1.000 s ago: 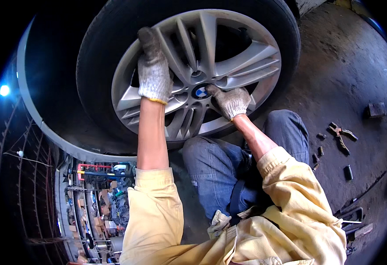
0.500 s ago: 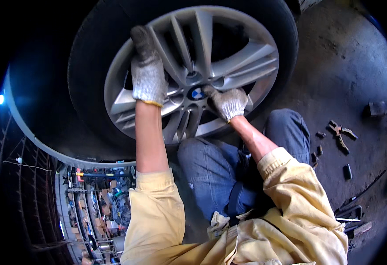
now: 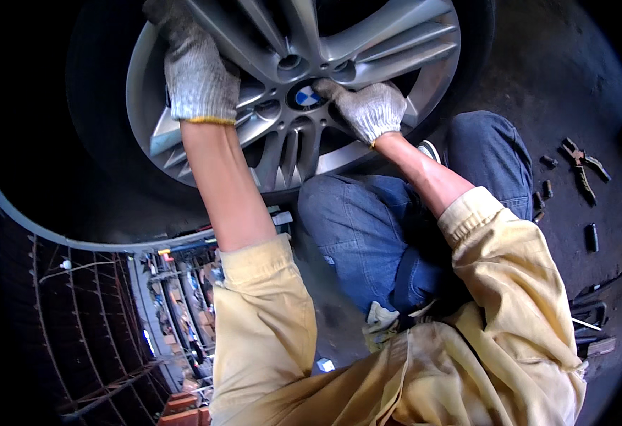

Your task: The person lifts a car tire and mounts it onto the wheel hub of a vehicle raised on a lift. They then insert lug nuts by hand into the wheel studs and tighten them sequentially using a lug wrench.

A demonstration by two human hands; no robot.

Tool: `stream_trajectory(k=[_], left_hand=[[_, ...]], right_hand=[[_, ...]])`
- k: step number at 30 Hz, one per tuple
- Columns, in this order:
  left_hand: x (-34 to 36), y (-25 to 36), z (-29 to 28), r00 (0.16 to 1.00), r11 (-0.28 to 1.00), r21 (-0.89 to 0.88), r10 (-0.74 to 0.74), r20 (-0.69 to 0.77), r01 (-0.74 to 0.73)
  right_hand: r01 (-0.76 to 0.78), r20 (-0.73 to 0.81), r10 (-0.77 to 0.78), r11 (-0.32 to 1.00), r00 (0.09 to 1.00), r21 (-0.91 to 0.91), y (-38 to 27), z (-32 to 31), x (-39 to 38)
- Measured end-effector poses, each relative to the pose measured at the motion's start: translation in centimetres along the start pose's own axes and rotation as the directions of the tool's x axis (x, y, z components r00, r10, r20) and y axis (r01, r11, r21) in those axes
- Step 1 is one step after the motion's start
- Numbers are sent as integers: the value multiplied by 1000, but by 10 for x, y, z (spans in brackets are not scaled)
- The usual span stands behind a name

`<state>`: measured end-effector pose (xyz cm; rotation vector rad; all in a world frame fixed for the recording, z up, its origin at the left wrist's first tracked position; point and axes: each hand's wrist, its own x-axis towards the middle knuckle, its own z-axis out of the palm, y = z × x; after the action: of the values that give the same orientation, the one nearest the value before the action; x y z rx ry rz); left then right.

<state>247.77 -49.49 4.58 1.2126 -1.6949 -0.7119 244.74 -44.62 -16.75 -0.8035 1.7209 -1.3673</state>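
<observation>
A car wheel (image 3: 309,153) with a silver multi-spoke alloy rim and a black tyre (image 3: 98,142) stands upright before me. At its hub is a round blue-and-white centre cap (image 3: 306,96). My left hand (image 3: 197,78), in a grey-white knitted glove with dirty fingers, is closed on the rim's left spokes; its fingertips lie at the top edge of the picture. My right hand (image 3: 369,108), gloved alike, grips a spoke just right of the cap. Its thumb points toward the cap, and the other fingers are partly hidden within the spoke opening.
On the dark floor at right lie pliers (image 3: 582,165), a black socket (image 3: 592,237) and several small bolt-like pieces (image 3: 548,188). More tools (image 3: 591,316) sit lower right. My bent knees (image 3: 350,213) are close to the tyre. Cluttered shelves (image 3: 183,298) show at lower left.
The view has shifted, so the wheel sits higher and further left in the picture. Both hands keep their places on the rim, with no clear turning of the wheel.
</observation>
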Motion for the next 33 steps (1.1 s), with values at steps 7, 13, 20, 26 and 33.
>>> stream_trajectory(k=[7, 13, 20, 26, 33], left_hand=[[-19, 18, 20, 997, 999, 0, -54, 45, 54], [-19, 12, 22, 1000, 999, -45, 2, -2, -2], [-44, 19, 34, 998, 977, 205, 63, -31, -55], [-17, 6, 14, 936, 714, 620, 336, 101, -324], [30, -45, -59, 749, -400, 865, 462, 475, -302]], right_hand=[[39, -32, -37, 997, 999, 65, 5, 6, -2], [58, 21, -59, 997, 998, 57, 13, 10, 5], [215, -176, -205, 976, 963, 40, 17, 21, 8], [241, -194, -229, 970, 954, 38, 28, 34, 10], [197, -182, -172, 972, 968, 126, 30, 38, 11]])
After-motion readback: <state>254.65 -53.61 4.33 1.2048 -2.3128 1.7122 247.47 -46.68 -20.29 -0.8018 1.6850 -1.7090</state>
